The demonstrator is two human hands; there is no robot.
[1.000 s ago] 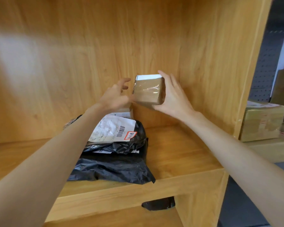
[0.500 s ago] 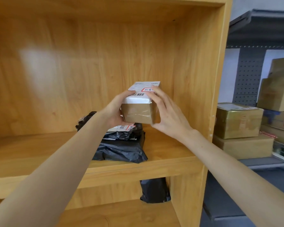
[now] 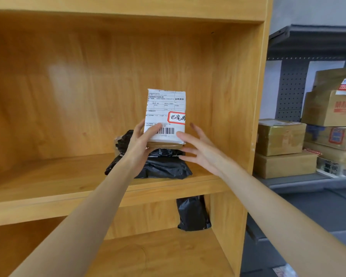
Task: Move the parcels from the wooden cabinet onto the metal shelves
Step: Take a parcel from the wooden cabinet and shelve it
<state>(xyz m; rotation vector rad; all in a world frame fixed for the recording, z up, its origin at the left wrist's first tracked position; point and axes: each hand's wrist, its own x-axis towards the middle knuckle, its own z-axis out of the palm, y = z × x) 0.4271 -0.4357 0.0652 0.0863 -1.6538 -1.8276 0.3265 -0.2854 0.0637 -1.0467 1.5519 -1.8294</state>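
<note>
From the head camera, the left hand (image 3: 141, 140) grips a small brown cardboard parcel (image 3: 165, 116), its white shipping label facing the camera, held up inside the light wooden cabinet (image 3: 68, 96) above a crumpled black plastic mailer bag (image 3: 164, 166). The right hand (image 3: 200, 150) is spread with relaxed fingers beside the parcel (contact unclear). Taped brown boxes (image 3: 280, 136) sit on the grey metal shelves (image 3: 300, 182) to the right.

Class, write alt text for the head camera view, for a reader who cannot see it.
A person's left hand holds up a small labelled parcel inside a wooden cabinet, while the right hand hovers open beside it. Black bagged parcels lie on the cabinet shelf below, and cardboard boxes sit on metal shelves to the right.
</note>
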